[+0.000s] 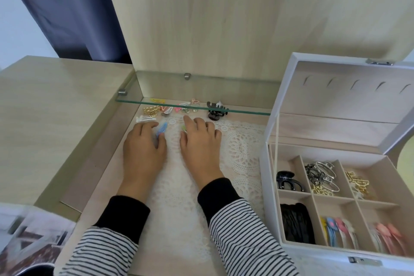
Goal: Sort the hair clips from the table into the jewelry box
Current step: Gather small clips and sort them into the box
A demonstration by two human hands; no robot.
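Two hands are being rested on a white lace doily spread over the table, as seen from the head camera. The left hand is being held curled, a blue clip being pinched between its thumb and forefinger. The right hand is being held nearly flat, its fingers stretched and slightly spread, the forefinger being pointed toward the loose hair clips; a small green clip is being touched at its thumb side, with nothing being gripped. The loose hair clips are being shown in a row at the far edge of the doily, partly beneath a glass shelf: gold clips and a white snap clip at the left, a black claw clip at the right. The jewelry box is being shown open just right of the doily, its lid upright, with black, metal, gold, coloured and pink clips being stored in separate compartments.
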